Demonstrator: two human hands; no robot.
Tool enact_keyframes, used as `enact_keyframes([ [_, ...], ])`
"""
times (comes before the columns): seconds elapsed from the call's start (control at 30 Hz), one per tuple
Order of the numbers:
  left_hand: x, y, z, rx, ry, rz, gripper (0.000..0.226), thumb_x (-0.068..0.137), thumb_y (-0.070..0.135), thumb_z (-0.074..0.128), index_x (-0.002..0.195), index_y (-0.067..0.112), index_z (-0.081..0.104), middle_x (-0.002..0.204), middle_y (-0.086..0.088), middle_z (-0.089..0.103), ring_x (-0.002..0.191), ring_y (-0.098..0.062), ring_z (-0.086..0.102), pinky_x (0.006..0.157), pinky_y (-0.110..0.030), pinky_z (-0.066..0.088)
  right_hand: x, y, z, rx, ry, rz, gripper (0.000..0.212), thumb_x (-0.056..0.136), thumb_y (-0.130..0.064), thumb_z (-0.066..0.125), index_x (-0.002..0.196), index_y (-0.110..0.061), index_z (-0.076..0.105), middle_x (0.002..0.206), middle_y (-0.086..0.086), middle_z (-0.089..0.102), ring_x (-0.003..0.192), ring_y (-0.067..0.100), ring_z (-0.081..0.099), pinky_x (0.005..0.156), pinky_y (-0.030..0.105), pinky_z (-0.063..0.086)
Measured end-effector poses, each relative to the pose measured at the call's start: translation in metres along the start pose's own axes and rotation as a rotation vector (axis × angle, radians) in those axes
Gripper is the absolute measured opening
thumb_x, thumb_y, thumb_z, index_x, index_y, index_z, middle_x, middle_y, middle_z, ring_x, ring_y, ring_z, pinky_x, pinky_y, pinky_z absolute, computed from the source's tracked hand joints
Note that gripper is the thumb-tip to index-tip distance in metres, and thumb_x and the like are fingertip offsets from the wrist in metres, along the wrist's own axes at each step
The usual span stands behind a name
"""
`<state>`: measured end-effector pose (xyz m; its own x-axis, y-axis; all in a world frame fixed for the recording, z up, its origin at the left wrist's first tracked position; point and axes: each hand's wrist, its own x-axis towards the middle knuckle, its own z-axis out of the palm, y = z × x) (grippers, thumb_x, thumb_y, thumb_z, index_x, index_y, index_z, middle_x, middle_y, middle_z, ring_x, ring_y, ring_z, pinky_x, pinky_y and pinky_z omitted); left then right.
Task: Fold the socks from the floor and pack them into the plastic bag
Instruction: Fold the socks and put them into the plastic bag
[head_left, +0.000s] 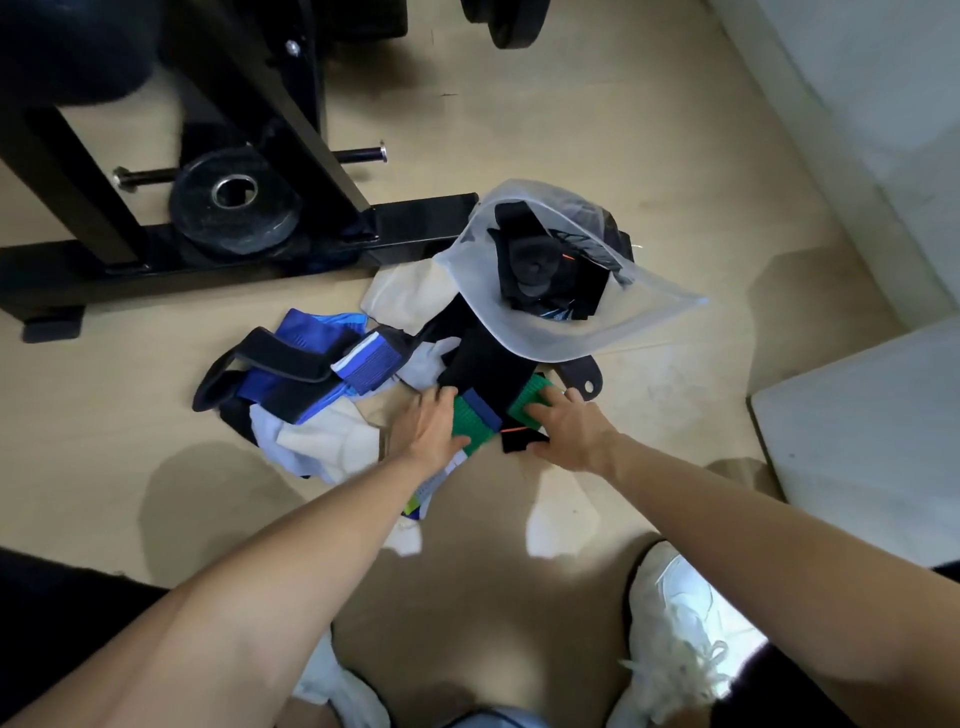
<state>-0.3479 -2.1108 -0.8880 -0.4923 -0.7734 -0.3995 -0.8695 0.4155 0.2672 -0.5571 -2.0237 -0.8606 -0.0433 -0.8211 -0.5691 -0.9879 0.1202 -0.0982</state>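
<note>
A black sock with green and blue cuff bands (488, 384) lies flat on the floor in front of me. My left hand (434, 423) rests on its left green cuff with fingers straight. My right hand (569, 428) presses flat on the right green cuff. Beyond them the translucent plastic bag (550, 332) lies open, holding several dark folded socks (540, 265). To the left sits a loose pile of blue, black and white socks (311, 379), with cream socks (332, 441) at its near edge.
A black exercise-machine frame (234, 249) with a weight plate (236, 205) stands at the back left. A white box or furniture edge (857, 441) is at the right. My white shoe (675, 639) is near the bottom right.
</note>
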Motion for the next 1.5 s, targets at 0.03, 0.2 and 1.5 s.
enact_keyframes([
  [0.03,0.003,-0.003,0.001,-0.051,0.004,-0.015,0.056,0.085,0.045,0.077,0.127,0.017,0.054,0.125,-0.006,0.058,0.116,-0.026,0.057,0.083,-0.037,0.05,0.001,-0.002,-0.001,0.025,0.016,0.009,0.059,0.091,-0.051,0.057,0.145,-0.03,0.044,0.144,0.005,0.038,0.125,0.035,0.035,0.1,0.045,0.041],
  [0.2,0.008,0.0,-0.012,-0.708,-0.169,-0.032,0.024,0.082,0.024,0.084,0.09,0.013,0.065,0.082,-0.004,0.067,0.072,-0.017,0.063,0.063,-0.033,0.05,0.006,-0.02,-0.007,0.626,0.158,0.012,0.061,0.078,-0.045,0.075,0.132,-0.021,0.06,0.127,0.001,0.063,0.118,0.023,0.057,0.102,0.038,0.045],
  [1.5,-0.121,0.042,-0.229,-1.318,-0.361,0.018,0.033,0.094,-0.017,0.046,0.105,0.01,0.06,0.114,-0.021,0.068,0.089,-0.031,0.072,0.065,-0.027,0.059,-0.133,-0.08,-0.135,2.224,-0.013,-0.083,0.036,0.098,0.011,0.041,0.11,-0.01,0.067,0.094,0.013,0.074,0.076,0.022,0.074,0.06,0.016,0.056],
])
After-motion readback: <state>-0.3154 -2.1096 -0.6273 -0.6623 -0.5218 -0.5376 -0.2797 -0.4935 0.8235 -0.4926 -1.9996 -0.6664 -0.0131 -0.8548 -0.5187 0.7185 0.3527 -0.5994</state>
